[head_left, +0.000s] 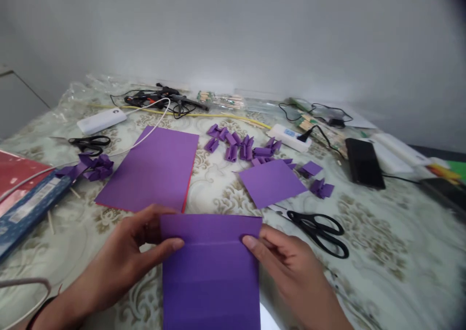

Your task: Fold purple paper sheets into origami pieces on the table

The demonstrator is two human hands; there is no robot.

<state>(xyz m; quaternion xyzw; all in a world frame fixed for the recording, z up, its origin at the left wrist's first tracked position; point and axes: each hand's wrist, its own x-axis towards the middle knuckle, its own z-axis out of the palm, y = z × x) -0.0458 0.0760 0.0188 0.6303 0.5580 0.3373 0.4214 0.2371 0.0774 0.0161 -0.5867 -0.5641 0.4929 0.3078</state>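
A sheet of purple paper [211, 281] with a crease running across its upper part is held up before me. My left hand [134, 252] pinches its left edge, thumb in front and fingers behind. At the opposite edge my right hand [287, 267] grips it the same way. Beyond it on the left lies a stack of purple sheets [156, 170] with red showing at its border. A smaller purple piece [273, 182] rests past my right hand, partly over the blades of black-handled scissors [316, 230].
Several folded purple paper pieces [245, 148] sit mid-table near a white power strip [289, 137]. A second pair of scissors [91, 143], a white power bank [102, 121] and a blue box [32, 211] are left. A black phone [364, 162] lies right.
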